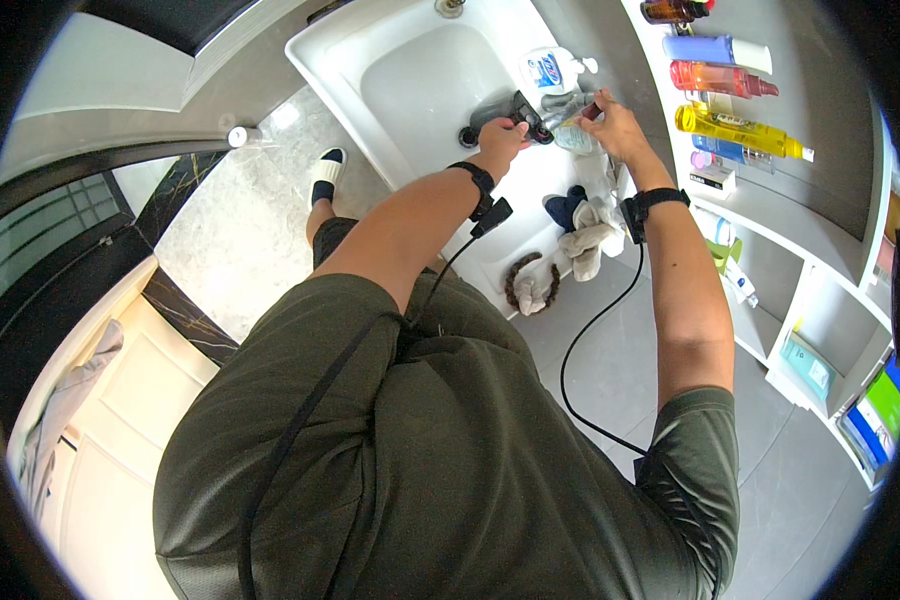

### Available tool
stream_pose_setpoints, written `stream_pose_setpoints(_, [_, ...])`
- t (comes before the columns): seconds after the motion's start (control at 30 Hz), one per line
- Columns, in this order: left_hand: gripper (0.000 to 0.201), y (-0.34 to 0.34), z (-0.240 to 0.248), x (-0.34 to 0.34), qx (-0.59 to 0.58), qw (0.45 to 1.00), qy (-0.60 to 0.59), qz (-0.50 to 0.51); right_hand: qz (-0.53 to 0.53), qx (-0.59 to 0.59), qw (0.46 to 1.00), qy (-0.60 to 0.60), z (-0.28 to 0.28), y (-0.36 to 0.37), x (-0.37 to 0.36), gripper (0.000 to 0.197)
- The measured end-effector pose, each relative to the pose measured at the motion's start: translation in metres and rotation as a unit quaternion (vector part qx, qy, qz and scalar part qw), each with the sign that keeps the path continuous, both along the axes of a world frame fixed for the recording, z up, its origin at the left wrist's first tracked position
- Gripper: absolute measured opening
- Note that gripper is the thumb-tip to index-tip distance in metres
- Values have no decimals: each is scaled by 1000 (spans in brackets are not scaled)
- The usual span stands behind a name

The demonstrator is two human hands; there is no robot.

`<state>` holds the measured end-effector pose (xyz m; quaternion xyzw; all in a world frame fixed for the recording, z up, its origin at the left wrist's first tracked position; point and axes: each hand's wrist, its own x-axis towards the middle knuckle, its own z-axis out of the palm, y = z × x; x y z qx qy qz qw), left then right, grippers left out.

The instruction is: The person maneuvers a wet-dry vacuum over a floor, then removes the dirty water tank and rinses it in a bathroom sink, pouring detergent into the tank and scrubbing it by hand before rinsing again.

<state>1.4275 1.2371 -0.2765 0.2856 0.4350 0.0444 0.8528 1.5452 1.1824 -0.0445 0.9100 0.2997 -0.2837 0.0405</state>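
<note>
My left hand point(503, 142) is closed on a black fitting point(530, 118) over the right side of the white sink point(322, 50). The fitting's exact kind is unclear. My right hand point(615, 127) pinches a small reddish-brown piece point(591, 111) just to the right, too small to name. Between the hands lies a grey, shiny part point(564, 104), partly covered. A clear container point(574, 138) stands beneath my right fingers. Close above both hands is a white pump bottle point(548, 72) with a blue label.
Dark blue cloth point(564, 207), whitish cloth point(590, 240) and a brown-edged band point(532, 284) lie on the ledge nearer me. Shelves point(760, 215) at right hold several bottles, including a yellow one point(732, 130). Black cables point(564, 375) run from both wrist straps.
</note>
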Motion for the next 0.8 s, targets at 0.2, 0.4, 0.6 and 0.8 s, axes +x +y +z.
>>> stream_pose_setpoints(0.2, [31,3,9,-3,8,1000,5,-9,-8,-3,1000,-14,-3,-1,-2,55])
stream_pose_setpoints(0.4, [29,5,13,-5,20,1000,16,-9,-5,3,1000,1,0,1,-1,44])
stream_pose_setpoints(0.6, [29,5,14,-4,7,1000,-8,-2,-12,11,1000,-3,-2,-3,1,39])
stream_pose_setpoints(0.8, [30,2,6,-3,11,1000,-9,0,-23,10,1000,0,-1,-2,-1,40])
